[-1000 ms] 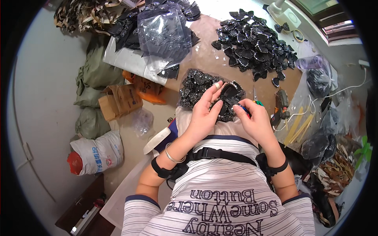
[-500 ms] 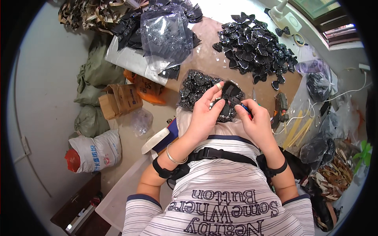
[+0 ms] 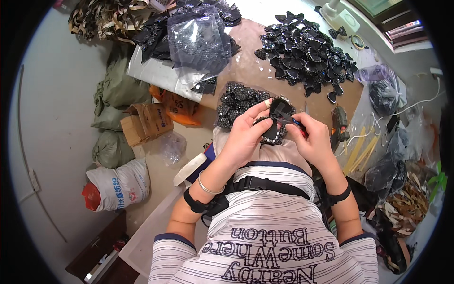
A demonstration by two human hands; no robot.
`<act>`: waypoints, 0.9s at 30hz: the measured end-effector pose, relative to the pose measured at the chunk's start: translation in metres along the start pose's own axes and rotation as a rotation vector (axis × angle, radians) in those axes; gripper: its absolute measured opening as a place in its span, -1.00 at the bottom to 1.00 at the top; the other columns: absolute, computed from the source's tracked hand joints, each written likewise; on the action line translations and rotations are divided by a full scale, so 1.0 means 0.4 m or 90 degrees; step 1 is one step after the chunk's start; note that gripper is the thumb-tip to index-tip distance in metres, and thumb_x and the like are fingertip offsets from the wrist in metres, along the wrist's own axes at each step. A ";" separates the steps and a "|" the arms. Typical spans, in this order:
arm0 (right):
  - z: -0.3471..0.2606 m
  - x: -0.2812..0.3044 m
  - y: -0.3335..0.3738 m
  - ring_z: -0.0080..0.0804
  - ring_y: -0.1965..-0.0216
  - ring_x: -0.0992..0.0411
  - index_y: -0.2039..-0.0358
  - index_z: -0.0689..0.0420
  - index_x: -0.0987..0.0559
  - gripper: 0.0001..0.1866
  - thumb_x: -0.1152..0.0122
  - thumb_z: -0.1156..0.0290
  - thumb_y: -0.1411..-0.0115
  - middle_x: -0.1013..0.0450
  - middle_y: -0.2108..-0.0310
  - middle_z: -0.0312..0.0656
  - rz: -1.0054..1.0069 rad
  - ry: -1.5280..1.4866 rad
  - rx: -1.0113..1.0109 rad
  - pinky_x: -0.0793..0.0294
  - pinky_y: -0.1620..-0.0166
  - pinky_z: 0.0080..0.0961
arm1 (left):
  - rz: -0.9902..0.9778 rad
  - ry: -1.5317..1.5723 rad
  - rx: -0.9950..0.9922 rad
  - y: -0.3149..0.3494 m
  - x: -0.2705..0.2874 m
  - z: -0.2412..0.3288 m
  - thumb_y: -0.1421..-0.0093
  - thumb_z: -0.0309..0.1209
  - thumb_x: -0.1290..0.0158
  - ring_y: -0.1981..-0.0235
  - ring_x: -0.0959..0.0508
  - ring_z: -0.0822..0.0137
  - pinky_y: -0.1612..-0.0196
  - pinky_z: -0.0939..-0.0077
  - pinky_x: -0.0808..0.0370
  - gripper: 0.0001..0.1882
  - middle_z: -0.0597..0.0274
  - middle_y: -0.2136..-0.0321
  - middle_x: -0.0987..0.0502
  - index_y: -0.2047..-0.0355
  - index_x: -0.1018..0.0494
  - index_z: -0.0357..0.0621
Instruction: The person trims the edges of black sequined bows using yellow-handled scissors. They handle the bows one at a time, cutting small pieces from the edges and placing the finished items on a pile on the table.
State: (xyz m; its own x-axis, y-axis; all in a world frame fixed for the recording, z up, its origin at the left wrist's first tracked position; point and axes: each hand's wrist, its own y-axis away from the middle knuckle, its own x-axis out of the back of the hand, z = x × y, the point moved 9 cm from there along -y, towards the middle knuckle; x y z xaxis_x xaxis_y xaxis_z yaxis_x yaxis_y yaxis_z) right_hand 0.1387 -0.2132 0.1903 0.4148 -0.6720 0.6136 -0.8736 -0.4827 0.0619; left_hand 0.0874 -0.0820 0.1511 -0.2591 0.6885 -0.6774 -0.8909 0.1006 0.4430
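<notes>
Between the fingers of my left hand (image 3: 248,132) is a black bow (image 3: 280,105) edged with shiny stones, one lobe tilted up and away from me. My right hand (image 3: 310,138) grips a small tool (image 3: 298,127) with a red and dark blue handle. Its thin grey end reaches across the middle of the bow; the exact kind of tool is hidden by the fingers. Just beyond my left hand, a clear bag of sparkly black bows (image 3: 236,102) lies against the table edge.
A heap of black bows (image 3: 302,57) covers the far right of the table (image 3: 248,52). Further left lies a clear plastic bag (image 3: 196,42) over black pieces. A glue gun (image 3: 340,118) and white cable (image 3: 364,135) sit to my right. A cardboard box (image 3: 146,124) and sacks (image 3: 118,182) stand left.
The tool in my right hand has turned, its grey end now showing across the bow. The bow has tipped slightly, and both hands remain close together. The whole view has shifted a little.
</notes>
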 end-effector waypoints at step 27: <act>0.016 -0.094 0.035 -0.74 0.62 -0.17 0.49 0.24 -0.56 -0.73 -0.14 0.29 -0.21 -0.30 0.71 -0.42 -0.131 -0.234 -0.145 -0.12 0.56 -0.67 | -0.029 -0.256 -0.044 0.043 0.039 -0.008 -0.21 -0.62 0.08 0.03 -0.44 0.45 -0.03 0.55 -0.41 -0.43 0.08 -0.05 -0.38 -0.24 -0.10 -0.33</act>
State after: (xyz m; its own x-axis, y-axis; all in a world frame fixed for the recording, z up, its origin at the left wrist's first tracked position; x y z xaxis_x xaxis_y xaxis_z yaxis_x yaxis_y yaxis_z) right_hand 0.1126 -0.1983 0.1633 0.6118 -0.7491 0.2541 -0.7804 -0.5191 0.3486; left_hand 0.0668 -0.0719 0.1465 -0.0650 0.9117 -0.4057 -0.9245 0.0980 0.3683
